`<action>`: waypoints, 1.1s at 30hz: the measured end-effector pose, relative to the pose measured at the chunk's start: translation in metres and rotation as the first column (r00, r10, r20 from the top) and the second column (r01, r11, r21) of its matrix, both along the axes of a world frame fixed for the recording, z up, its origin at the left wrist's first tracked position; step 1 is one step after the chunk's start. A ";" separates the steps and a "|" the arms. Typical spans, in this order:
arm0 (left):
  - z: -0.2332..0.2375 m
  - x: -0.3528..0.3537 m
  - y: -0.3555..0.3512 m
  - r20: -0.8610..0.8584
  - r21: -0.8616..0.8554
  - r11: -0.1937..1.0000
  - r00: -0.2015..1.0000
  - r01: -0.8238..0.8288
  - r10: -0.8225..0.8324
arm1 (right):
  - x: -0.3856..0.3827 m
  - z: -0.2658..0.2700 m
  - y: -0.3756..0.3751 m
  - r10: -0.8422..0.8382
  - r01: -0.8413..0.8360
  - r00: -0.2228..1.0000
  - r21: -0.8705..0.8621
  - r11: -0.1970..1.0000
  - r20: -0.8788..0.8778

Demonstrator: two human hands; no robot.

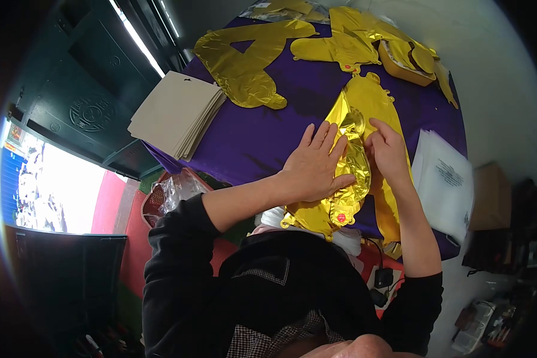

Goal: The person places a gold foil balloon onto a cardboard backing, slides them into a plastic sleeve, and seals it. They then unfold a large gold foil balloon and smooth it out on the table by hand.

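A shiny gold foil balloon [355,170], flat and crinkled with part of it folded over, lies at the near edge of the purple-covered table. My left hand [313,164] rests flat on the folded foil, fingers spread. Close to the fold's right edge is my right hand [391,155], its index finger stretched out and the other fingers loosely bent; its thumb is mostly hidden. I see no foil gripped in it. A small red round mark [341,218] shows on the foil's near end. More flat gold foil [373,98] extends beyond and right of my hands.
A purple cloth [244,140] covers the table. A flat gold 4-shaped balloon [238,68] lies at the back left, by stacked beige cards [176,113]. At the back right are gold foil pieces [334,51] and a yellow container [406,68]. Clear plastic bags [441,176] lie right.
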State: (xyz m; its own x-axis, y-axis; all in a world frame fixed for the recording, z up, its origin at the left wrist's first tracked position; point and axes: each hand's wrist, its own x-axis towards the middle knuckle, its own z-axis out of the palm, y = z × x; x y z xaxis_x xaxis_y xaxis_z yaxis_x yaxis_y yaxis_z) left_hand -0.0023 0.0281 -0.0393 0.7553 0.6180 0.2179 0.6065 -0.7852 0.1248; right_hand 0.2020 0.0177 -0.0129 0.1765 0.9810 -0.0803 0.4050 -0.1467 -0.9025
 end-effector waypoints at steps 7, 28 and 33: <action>-0.001 -0.001 0.001 -0.003 0.006 1.000 1.000 0.024 -0.024 | 0.026 -0.014 0.021 -0.158 -0.310 0.591 0.404 0.861 0.791; 0.005 -0.001 0.011 0.013 -0.072 0.996 0.998 0.056 -0.055 | 0.023 -0.021 0.034 0.041 -0.374 0.510 0.179 0.910 0.859; 0.003 -0.003 0.015 0.018 -0.042 0.998 0.999 0.041 -0.041 | 0.023 -0.021 0.033 0.038 -0.389 0.513 0.193 0.901 0.858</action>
State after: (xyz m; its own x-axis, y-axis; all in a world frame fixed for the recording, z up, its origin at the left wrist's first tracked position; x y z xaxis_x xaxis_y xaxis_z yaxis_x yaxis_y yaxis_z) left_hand -0.0051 0.0430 -0.0367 0.7766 0.5956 0.2054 0.5715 -0.8032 0.1684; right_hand 0.2253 0.0511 -0.0341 -0.2301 0.9250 0.3023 0.9553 0.2739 -0.1110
